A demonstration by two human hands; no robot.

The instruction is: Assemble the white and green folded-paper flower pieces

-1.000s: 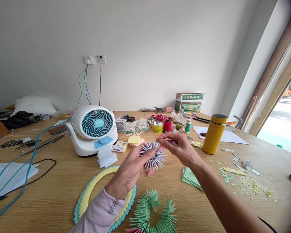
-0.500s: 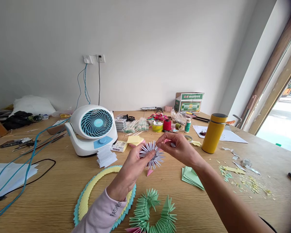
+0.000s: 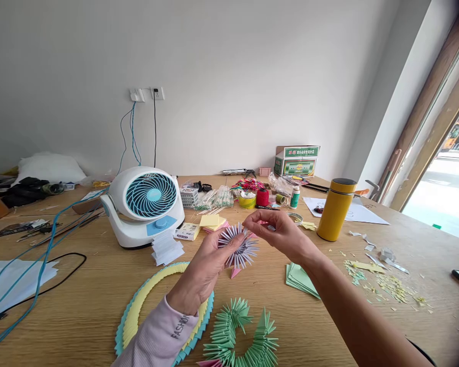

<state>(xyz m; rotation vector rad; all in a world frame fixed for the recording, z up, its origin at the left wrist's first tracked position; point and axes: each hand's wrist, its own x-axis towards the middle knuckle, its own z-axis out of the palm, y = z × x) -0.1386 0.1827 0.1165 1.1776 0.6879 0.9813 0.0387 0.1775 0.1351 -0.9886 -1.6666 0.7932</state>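
My left hand [image 3: 204,267] is closed around a round, spiky ring of folded white-lilac paper pieces [image 3: 246,253], its thumb across the front. At the ring's upper right edge, the fingertips of my right hand [image 3: 277,232] are pinched together against the paper points; whether they hold a single piece is too small to tell. Just beneath the ring, a pink folded paper piece [image 3: 235,272] lies on the table. Closer to me is a curved green folded-paper chain [image 3: 224,334] with a gap at its top. Partly behind my left sleeve lies a large yellow and blue folded-paper ring [image 3: 128,316].
A white fan [image 3: 145,204] stands at left, with white paper slips [image 3: 166,250] before it. Green paper squares [image 3: 301,280] lie right of centre. A yellow flask [image 3: 336,210] stands farther right, near paper scraps [image 3: 396,290]. Blue cables [image 3: 48,255] cross the left side.
The view has shifted slightly. My right fingertips have moved a little closer in on the ring's upper edge, while my left hand keeps its hold.
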